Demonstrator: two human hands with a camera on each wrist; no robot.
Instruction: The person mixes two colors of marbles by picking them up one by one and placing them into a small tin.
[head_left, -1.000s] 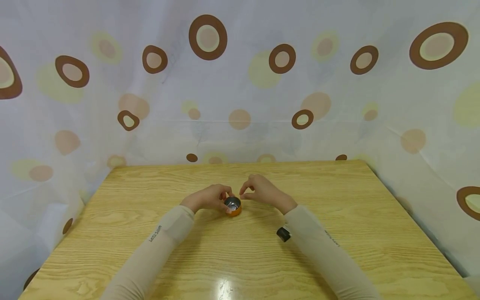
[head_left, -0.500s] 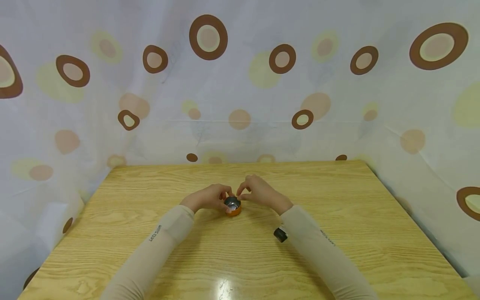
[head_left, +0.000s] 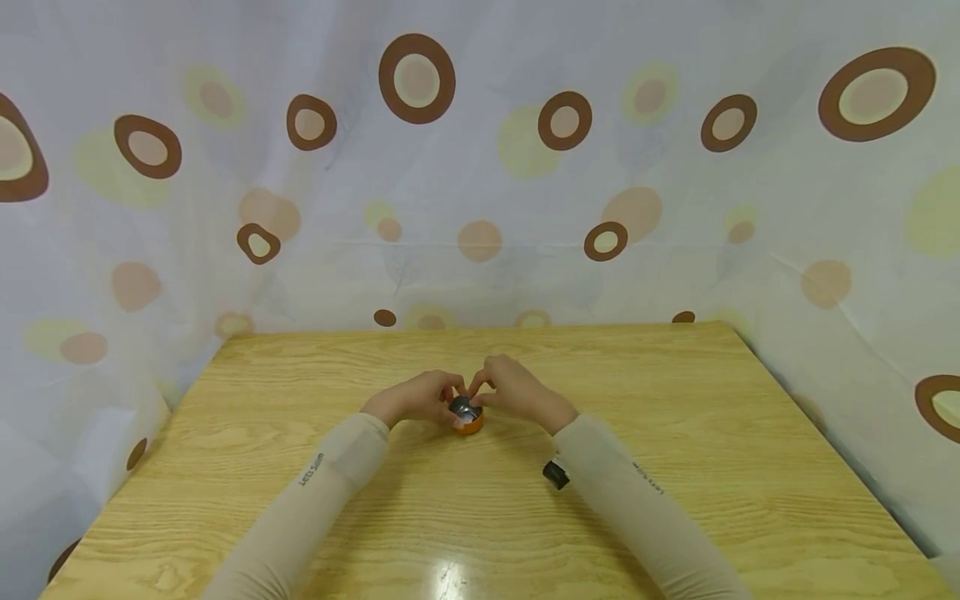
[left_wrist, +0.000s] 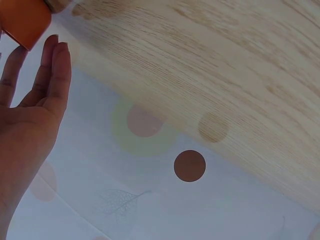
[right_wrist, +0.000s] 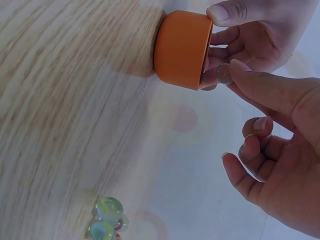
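At the orange cup (right_wrist: 182, 50), pinching a glass marble (right_wrist: 223, 74) with the right grip (head_left: 517, 393), holding the cup with the left grip (head_left: 416, 398). Best lowered inside before releasing!

The cup (right_wrist: 181, 49) stands on the table (head_left: 465, 508). At its ten o'clock, touching it, is the left hand (head_left: 422, 394); at two, the right hand (head_left: 517, 392), holding a marble (right_wrist: 223, 74). In the right-wrist view, other marbles (right_wrist: 109, 210) lie at the cup's seven. The cloth (head_left: 480, 183) hangs at the table's twelve.
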